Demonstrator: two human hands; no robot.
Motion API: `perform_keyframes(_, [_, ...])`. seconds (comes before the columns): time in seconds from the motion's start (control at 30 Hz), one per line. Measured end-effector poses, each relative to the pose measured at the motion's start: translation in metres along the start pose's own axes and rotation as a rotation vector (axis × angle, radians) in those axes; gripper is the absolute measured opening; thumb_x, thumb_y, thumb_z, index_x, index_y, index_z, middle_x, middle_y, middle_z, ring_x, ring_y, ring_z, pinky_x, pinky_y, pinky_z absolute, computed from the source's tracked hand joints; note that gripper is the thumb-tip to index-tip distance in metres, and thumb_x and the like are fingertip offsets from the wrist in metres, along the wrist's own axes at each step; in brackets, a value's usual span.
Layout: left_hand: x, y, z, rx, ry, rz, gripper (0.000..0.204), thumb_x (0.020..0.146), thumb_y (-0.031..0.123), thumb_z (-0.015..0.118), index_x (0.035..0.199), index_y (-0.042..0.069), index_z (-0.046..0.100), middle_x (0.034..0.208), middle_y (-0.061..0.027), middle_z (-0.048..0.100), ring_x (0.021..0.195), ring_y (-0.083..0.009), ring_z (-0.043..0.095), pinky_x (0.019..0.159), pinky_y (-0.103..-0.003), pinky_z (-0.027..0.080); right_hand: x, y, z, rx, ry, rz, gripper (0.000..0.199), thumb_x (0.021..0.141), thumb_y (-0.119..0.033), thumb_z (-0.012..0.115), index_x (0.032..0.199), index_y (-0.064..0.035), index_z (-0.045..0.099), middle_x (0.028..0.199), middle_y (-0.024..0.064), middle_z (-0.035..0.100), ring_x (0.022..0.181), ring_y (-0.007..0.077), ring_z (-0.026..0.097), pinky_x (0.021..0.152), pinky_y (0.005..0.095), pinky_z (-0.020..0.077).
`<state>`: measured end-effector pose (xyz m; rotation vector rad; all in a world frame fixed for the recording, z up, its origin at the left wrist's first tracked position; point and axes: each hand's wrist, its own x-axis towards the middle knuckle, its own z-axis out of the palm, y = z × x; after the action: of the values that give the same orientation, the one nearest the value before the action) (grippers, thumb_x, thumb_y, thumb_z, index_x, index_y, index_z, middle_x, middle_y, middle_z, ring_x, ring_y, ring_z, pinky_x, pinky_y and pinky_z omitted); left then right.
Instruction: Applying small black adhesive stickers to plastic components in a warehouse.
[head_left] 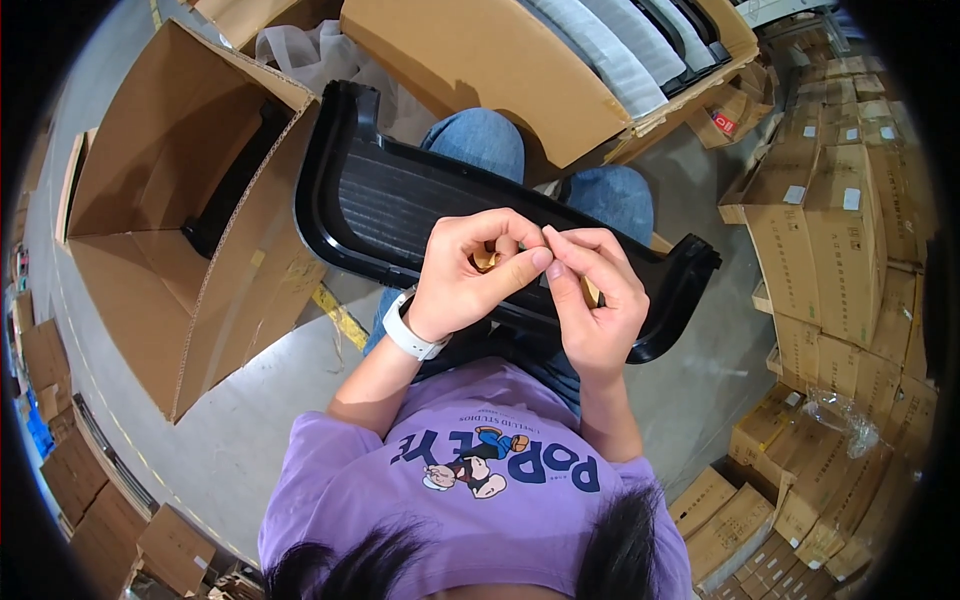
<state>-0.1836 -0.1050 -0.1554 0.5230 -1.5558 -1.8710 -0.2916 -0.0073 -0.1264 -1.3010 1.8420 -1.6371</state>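
Observation:
A long black plastic tray-like part [390,195] with raised, curved ends lies across my lap. Above its middle, my left hand [480,262] and my right hand [597,280] meet at the fingertips, thumbs and forefingers pinched together. What lies between the tips is too small to make out. Inside my curled left fingers shows a small gold-coloured piece [487,261]. A bit of the same colour peeks out by my right palm, partly hidden by the fingers. A white watch band circles my left wrist.
An open cardboard box [150,200] with a black part inside stands at the left. Ahead, another carton [500,70] holds several black parts wrapped in white foam. Stacked cartons [815,230] line the right side. Translucent wrapping [320,60] lies between the two open boxes.

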Motion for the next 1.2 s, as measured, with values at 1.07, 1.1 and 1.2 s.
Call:
perform_keyframes(1.07, [0.000,-0.007,0.002,0.068,-0.021,0.022,0.003,0.074,0.001,0.063,0.073,0.002,0.060,0.056,0.0022,0.049,0.051,-0.0025,0.041,0.047,-0.019,0.031,-0.007,0.009,-0.009,0.150,-0.060,0.133,0.022,0.075,0.008,0.067,0.097,0.0030,0.066,0.093,0.0072,0.062,0.072,0.0062,0.055,0.058,0.0175,0.0425])
perform_keyframes(1.1, [0.000,-0.008,0.002,0.063,-0.022,0.040,0.004,0.073,0.000,0.062,0.072,0.002,0.059,0.056,0.0018,0.049,0.051,-0.0029,0.041,0.047,-0.019,0.031,-0.006,0.010,-0.009,0.152,-0.061,0.133,0.022,0.075,0.008,0.067,0.097,0.0030,0.066,0.093,0.0072,0.062,0.072,0.0062,0.055,0.058,0.0175,0.0425])
perform_keyframes(1.2, [0.003,-0.008,0.000,0.090,-0.043,0.090,0.005,0.072,-0.001,0.061,0.069,0.002,0.058,0.057,0.0017,0.048,0.051,-0.0031,0.041,0.046,-0.019,0.031,-0.005,0.017,-0.009,0.206,-0.088,0.186,0.019,0.075,0.006,0.068,0.094,0.0034,0.066,0.092,0.0075,0.064,0.072,0.0049,0.054,0.057,0.0174,0.0419])
